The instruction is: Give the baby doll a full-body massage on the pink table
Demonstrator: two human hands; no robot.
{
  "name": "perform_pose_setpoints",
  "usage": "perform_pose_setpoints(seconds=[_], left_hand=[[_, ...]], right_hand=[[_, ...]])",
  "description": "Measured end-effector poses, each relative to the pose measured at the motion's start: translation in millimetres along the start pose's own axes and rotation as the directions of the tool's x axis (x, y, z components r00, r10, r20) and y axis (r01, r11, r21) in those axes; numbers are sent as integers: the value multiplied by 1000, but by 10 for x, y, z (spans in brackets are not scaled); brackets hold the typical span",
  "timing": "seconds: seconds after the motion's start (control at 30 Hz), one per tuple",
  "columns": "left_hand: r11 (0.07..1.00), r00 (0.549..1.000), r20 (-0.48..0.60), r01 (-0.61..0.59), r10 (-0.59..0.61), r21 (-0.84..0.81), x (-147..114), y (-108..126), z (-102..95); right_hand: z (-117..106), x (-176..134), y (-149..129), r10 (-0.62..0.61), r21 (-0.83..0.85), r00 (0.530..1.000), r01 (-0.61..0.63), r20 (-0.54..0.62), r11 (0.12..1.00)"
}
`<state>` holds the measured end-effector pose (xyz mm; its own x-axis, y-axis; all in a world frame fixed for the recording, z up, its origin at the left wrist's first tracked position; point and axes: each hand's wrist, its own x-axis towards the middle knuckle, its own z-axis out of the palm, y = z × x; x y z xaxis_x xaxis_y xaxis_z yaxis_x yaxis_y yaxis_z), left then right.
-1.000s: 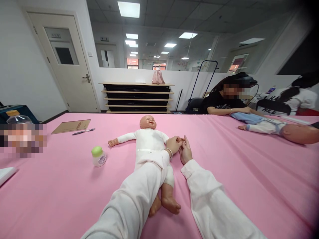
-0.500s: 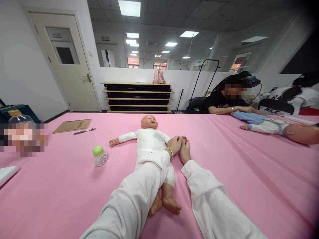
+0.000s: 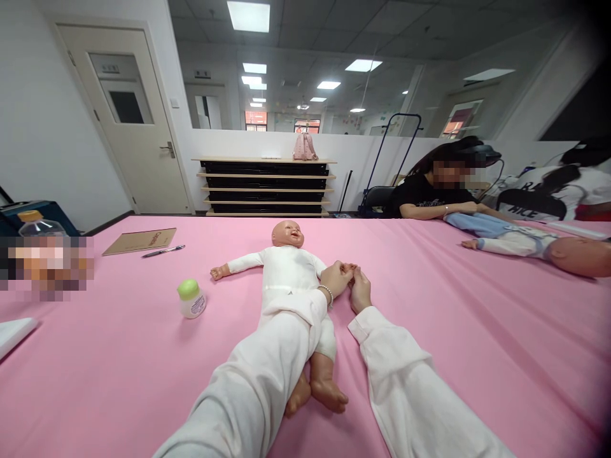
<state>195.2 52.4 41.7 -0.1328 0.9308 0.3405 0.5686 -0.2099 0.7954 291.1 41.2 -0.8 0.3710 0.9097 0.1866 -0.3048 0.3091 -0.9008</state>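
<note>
A baby doll [image 3: 291, 270] in a white suit lies on its back on the pink cloth, head away from me, bare feet toward me. My left hand [image 3: 335, 278], with a beaded bracelet at the wrist, is closed around the doll's hand at the end of its outstretched arm on the right. Against it from the right, my right hand [image 3: 361, 291] has its fingers closed on the same small hand, which is mostly hidden by my fingers. My left sleeve crosses over the doll's belly and legs.
A green-capped jar [image 3: 191, 299] stands left of the doll. Farther back lie a pen [image 3: 163, 251] and a brown notebook [image 3: 140, 241]. A blurred bottle [image 3: 42, 226] is at the far left. Across the table at right, a person in black [image 3: 420, 194] handles another doll [image 3: 527, 243].
My right hand's fingers have shifted and curled slightly around the doll's hand. My left hand and the doll stay nearly in place.
</note>
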Motion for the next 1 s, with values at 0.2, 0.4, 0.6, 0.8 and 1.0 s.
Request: perform_pose_setpoints(seconds=[0.2, 0.4, 0.6, 0.8, 1.0], left_hand=[[974, 975, 221, 69, -21, -214, -143, 21, 114], [971, 972, 234, 87, -33, -224, -139, 52, 61], [969, 965, 262, 75, -11, -237, -163, 57, 89], [973, 963, 269, 54, 8, -223, -175, 33, 109], [984, 962, 273, 48, 1, -171, -168, 37, 105]], right_hand=[[38, -88, -46, -42, -110, 994, 54, 103, 993], [32, -68, -11, -62, -214, 995, 76, 72, 974], [25, -55, -28, -69, -195, 996, 80, 64, 978], [76, -119, -102, -50, -176, 998, 56, 40, 983], [82, -122, -108, -49, -177, 998, 54, 30, 983]])
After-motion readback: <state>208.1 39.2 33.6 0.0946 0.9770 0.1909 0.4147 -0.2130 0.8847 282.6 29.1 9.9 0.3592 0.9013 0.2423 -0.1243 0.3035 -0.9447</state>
